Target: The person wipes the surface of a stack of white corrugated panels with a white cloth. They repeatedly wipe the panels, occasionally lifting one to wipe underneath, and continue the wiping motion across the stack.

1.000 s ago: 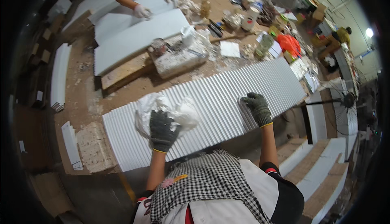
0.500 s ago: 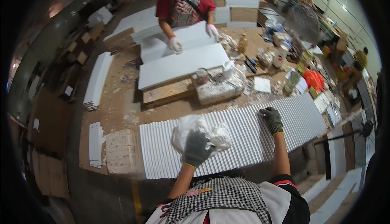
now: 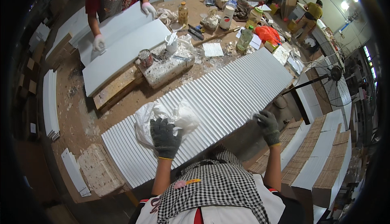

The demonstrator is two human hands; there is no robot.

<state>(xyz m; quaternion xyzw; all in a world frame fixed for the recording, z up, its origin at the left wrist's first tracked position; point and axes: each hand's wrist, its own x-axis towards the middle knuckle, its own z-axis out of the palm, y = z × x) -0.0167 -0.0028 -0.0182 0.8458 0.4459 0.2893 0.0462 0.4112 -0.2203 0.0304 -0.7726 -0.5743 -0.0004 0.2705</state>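
Pale slats or board edges (image 3: 227,88) lie packed side by side in a long row along the near side of the table. My left hand (image 3: 165,139), in a dark grey glove, presses into a crumpled white cloth (image 3: 185,116) on the row's left part, its fingers bent over the material. Off the row's near right edge hovers my right hand (image 3: 267,127), gloved alike. Its fingers are drawn together and slightly blurred; a small pale bit shows at their tips, too unclear to name.
Across the table a person in red handles large white boards (image 3: 130,47). A paint-spattered block (image 3: 168,67) carries a can (image 3: 145,57) and a white cup (image 3: 171,42). Jars, rags and a red bag (image 3: 268,35) crowd the far right. A fan (image 3: 335,73) and stacked boards (image 3: 321,151) stand at right.
The view has turned to the right. My right hand has come off the slats toward the near edge. My left hand stays at the white cloth, its fingers now further over it.
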